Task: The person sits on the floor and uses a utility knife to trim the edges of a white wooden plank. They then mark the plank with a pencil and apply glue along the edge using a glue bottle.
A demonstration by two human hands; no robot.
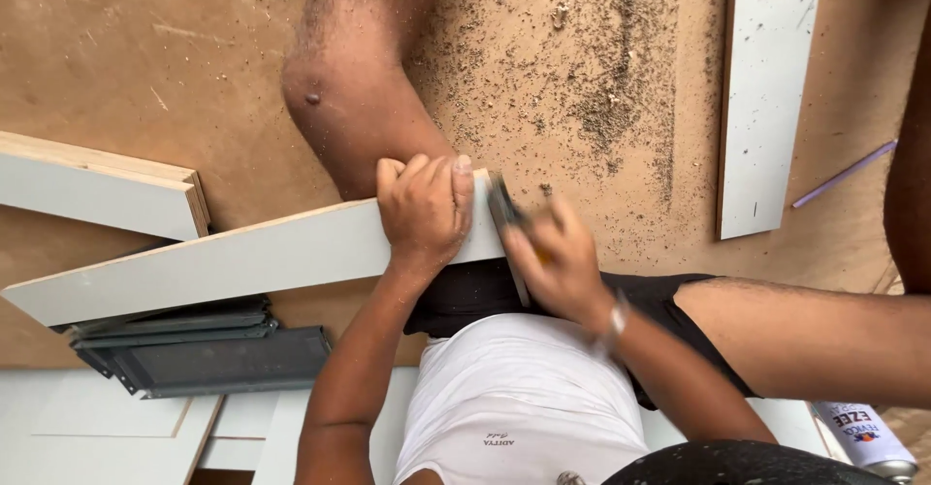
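Left hand clamps down over the top edge of the grey laminated board, fingers curled tight around it, the board propped on edge against the bent knee. Right hand, blurred, grips a dark flat tool at the board's end. A white spray can with a coloured label lies bottom right.

A brown board floor is seen, strewn with sawdust. A white laminated strip and a thin purple stick are laid on it at right, stacked white-faced boards and dark grey panels at left.
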